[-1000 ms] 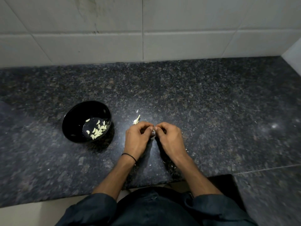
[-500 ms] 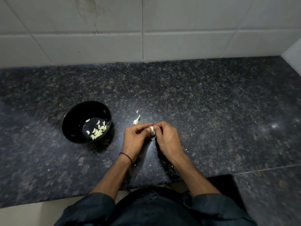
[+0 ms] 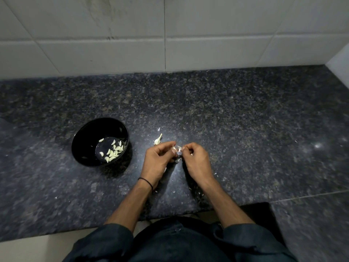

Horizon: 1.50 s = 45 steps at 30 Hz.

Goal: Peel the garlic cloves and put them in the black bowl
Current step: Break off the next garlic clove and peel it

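On the dark speckled stone countertop (image 3: 245, 120), near its front edge, the left hand (image 3: 157, 159) and the right hand (image 3: 196, 161) meet fingertip to fingertip around one garlic clove (image 3: 177, 151). Left hand: fingers curled, thumb and forefinger pinching the clove from its own side; a thin black band (image 3: 146, 181) circles the wrist. Right hand: fingers likewise curled, thumb and forefinger pinching the same clove from the opposite side; whether they grip the clove's body or only its papery skin cannot be told. The clove shows pale with a purplish patch and is partly hidden by the fingers. Left of the hands, and apart from them, the black bowl (image 3: 88, 133) stands upright, with a cluster of peeled cloves (image 3: 113, 153) lying on its floor toward the right side. Between bowl and hands, just beyond the left knuckles, lies a pale curved scrap (image 3: 158, 139), skin or clove not distinguishable; small white flakes (image 3: 215, 173) are scattered on the stone beside the right wrist. White wall tiles (image 3: 207, 35) rise behind the countertop; dark sleeves (image 3: 105, 242) fill the lower edge
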Motion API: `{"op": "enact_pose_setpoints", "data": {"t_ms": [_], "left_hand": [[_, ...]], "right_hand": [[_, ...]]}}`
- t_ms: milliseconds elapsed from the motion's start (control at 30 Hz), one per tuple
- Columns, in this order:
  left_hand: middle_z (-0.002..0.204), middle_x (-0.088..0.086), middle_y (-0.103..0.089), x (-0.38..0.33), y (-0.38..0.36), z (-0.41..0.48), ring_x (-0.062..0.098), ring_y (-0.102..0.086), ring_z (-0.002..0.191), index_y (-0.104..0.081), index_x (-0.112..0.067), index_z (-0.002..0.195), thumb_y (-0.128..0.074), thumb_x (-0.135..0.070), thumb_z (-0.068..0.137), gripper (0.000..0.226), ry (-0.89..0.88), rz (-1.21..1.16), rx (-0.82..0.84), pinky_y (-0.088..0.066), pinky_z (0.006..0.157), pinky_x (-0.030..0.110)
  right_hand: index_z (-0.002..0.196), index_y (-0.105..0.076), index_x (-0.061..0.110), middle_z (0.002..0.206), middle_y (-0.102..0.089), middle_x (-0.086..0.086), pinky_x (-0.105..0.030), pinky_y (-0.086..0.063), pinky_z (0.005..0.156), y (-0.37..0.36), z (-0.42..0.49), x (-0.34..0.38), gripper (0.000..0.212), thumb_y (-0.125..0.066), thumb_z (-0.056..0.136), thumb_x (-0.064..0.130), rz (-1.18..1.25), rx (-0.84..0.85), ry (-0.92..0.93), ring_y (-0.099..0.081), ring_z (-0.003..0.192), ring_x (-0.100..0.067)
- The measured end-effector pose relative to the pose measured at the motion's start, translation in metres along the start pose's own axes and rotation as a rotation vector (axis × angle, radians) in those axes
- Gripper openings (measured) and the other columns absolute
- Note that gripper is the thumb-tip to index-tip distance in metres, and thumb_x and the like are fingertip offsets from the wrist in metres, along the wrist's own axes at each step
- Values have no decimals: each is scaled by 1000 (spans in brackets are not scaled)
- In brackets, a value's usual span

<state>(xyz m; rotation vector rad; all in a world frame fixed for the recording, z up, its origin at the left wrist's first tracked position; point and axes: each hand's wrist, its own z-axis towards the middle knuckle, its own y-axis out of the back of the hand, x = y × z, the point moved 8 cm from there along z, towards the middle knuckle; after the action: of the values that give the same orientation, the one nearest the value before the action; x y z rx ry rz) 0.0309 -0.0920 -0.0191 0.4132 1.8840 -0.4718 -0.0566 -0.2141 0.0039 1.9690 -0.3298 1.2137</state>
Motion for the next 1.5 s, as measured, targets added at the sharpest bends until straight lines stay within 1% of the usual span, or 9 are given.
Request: {"op": "enact_pose_setpoints", "data": {"t_ms": [267,433,533,600,700,800,967,1167,1500], "left_hand": [[92,10,-76,9,0,1,15,-72,71,-67,0,119,-60,10,91,30,56,14,0,-56,58,23],[100,14,-77,13,0,1,23,-74,86,-66,0,119,-67,3,91,29,57,-10,-2,-58,73,26],[101,10,-77,13,3,3,26,-74,98,-72,-11,111,-69,1,90,25,14,62,-4,-57,92,37],[102,9,-77,11,4,2,25,-73,101,-73,-16,108,-71,0,89,25,-4,87,-7,-55,97,39],[100,5,-78,11,5,2,21,-73,100,-73,-21,107,-72,0,88,28,-28,136,-24,-56,97,41],[99,5,-78,9,4,2,19,-74,98,-73,-22,106,-69,4,88,31,-50,162,-24,-58,92,39],[97,5,-77,3,2,-1,19,-73,98,-72,-17,108,-68,11,85,36,-85,207,-19,-58,89,30],[92,4,-78,4,8,0,24,-74,92,-76,-19,99,-74,2,85,26,-81,221,-58,-58,92,46],[96,-7,-78,-14,-2,-11,-4,-72,89,-76,-18,113,-70,-4,90,27,-231,461,-61,-54,88,15]], "right_hand": [[93,-67,12,87,-67,-1,-28,-50,72,-1,-5,7,5,-68,91,17,-127,6,136,-62,79,-15],[84,-67,12,80,-65,1,-29,-42,65,7,-6,9,21,-65,96,30,-190,-42,206,-59,73,-13],[94,-65,14,92,-61,3,-27,-47,75,8,-9,9,3,-64,94,11,-234,-56,231,-56,83,-10],[98,-64,15,99,-58,3,-27,-49,82,7,-10,10,14,-61,92,3,-228,-65,255,-57,89,-11],[92,-67,18,95,-59,4,-24,-47,78,6,-10,10,3,-65,94,19,-157,-51,196,-59,85,-9],[84,-67,22,87,-62,6,-15,-40,68,0,-7,4,16,-69,92,36,-114,-9,107,-58,80,-5],[73,-69,20,69,-69,7,-12,-42,60,-8,-1,-5,19,-74,90,26,68,53,7,-59,60,5],[75,-67,15,69,-69,0,-40,-52,72,-5,-1,-16,17,-72,86,27,297,23,-67,-61,67,-12],[79,-69,26,68,-68,3,-40,-52,66,7,-2,-16,5,-69,84,27,332,-38,-44,-62,66,-15]]}}
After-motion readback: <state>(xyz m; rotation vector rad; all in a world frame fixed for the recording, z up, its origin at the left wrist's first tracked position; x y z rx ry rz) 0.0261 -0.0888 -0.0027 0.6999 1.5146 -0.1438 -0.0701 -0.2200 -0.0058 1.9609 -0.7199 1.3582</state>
